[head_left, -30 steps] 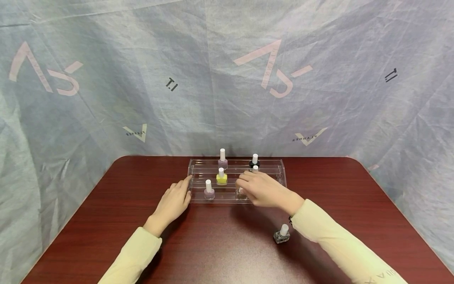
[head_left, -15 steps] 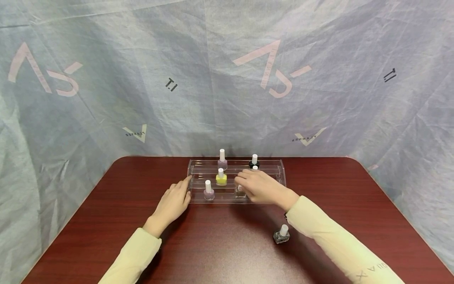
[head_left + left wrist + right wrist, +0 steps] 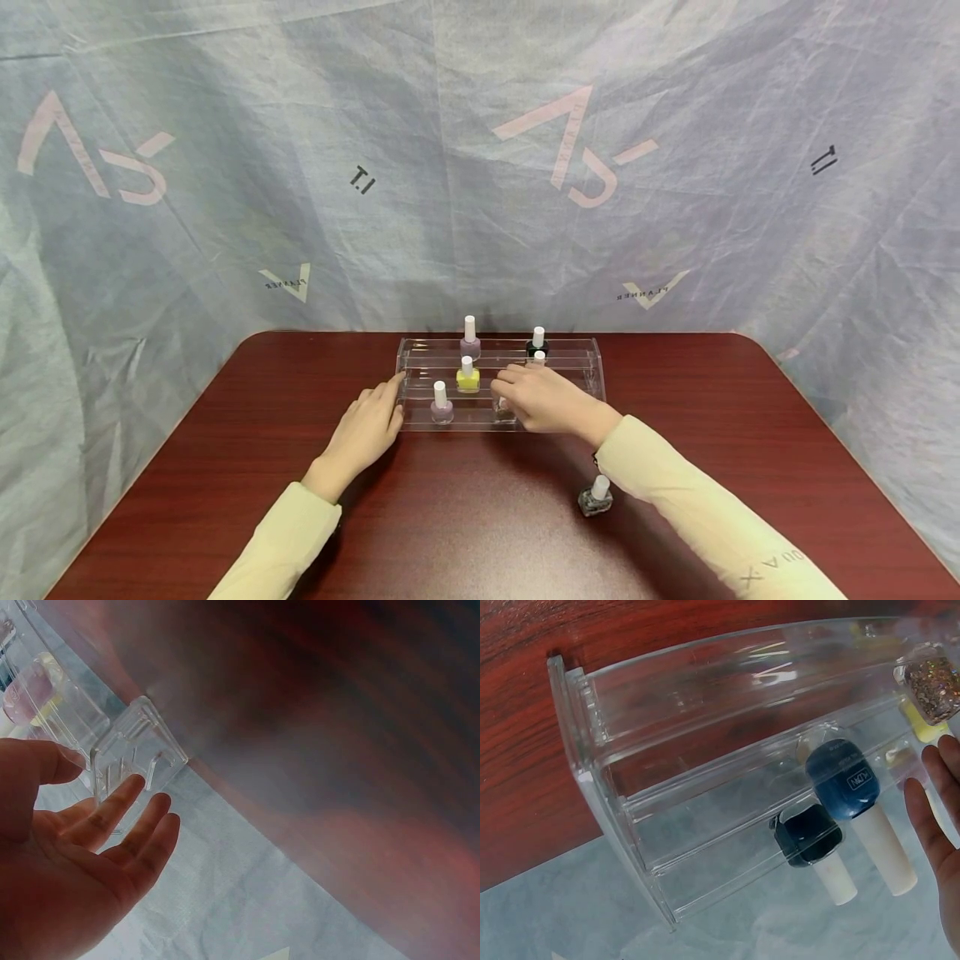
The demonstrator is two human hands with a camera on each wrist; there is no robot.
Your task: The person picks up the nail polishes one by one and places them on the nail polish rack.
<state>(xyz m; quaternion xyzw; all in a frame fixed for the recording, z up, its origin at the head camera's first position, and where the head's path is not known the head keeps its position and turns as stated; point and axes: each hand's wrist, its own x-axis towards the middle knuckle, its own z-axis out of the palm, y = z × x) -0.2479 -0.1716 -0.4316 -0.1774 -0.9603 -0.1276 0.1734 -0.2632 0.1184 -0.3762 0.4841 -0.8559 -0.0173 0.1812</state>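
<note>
A clear acrylic tiered rack (image 3: 480, 415) stands toward the table's far edge. My right hand (image 3: 551, 400) pinches the white cap of a glitter nail polish bottle (image 3: 501, 409) at the rack's front step. In the right wrist view its brown sparkly glass (image 3: 934, 690) shows, with the cap out of sight. My left hand (image 3: 363, 427) touches the rack's left end, fingers extended in the left wrist view beside the clear side panel (image 3: 139, 746). A lilac nail polish (image 3: 442, 411) stands left on the front step, and a yellow one (image 3: 467, 381) on the middle step.
Another lilac bottle (image 3: 470, 346) and a dark one (image 3: 537, 345) stand on the top step. A blue bottle (image 3: 844, 778) sits behind my right hand. A dark glittery nail polish (image 3: 596, 499) stands on the red-brown table near my right sleeve. Grey cloth (image 3: 450, 208) hangs behind.
My right hand has shifted slightly left along the front step with the glitter bottle. My left hand keeps its place at the rack's end.
</note>
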